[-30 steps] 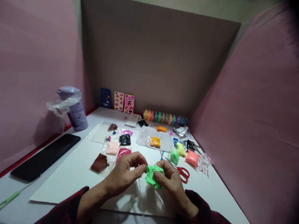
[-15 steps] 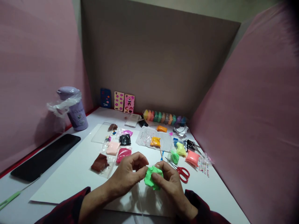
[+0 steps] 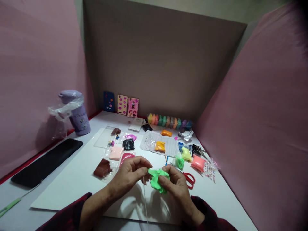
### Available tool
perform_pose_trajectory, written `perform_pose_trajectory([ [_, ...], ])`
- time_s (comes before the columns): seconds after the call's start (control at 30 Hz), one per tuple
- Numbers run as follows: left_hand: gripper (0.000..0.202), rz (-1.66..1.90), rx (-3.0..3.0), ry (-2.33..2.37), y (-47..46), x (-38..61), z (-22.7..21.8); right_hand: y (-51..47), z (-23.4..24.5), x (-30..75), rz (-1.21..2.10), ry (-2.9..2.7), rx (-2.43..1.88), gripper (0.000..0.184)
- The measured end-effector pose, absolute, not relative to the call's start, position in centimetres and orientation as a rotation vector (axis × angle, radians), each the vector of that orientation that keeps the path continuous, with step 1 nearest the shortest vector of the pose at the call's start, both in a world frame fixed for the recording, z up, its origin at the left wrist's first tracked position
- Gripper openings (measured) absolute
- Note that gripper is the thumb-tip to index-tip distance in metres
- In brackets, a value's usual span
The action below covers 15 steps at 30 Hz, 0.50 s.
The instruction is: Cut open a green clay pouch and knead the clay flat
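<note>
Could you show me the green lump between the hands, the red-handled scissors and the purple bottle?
Green lump (image 3: 156, 181): head view, on its crumpled front.
Scissors (image 3: 185, 175): head view, on the red handle.
Purple bottle (image 3: 81, 121): head view, on its body, below the lid.

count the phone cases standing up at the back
3: a blue case on the left, a cream case in the middle and a pink case on the right. No others seem hidden behind them, though I can't be certain.
</note>
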<state>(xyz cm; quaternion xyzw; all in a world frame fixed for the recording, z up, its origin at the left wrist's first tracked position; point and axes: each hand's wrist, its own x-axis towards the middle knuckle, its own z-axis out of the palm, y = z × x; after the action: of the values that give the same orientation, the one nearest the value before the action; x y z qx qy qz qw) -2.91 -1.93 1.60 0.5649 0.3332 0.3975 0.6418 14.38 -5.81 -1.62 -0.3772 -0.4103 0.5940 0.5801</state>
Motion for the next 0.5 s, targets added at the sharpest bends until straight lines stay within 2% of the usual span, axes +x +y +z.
perform_pose_trajectory([
  [0.5,0.008,0.978,1.75,0.888,-2.23,-3.31,1.79,-5.87,-1.53,14.4,1.342,-0.937,-0.917,0.031],
])
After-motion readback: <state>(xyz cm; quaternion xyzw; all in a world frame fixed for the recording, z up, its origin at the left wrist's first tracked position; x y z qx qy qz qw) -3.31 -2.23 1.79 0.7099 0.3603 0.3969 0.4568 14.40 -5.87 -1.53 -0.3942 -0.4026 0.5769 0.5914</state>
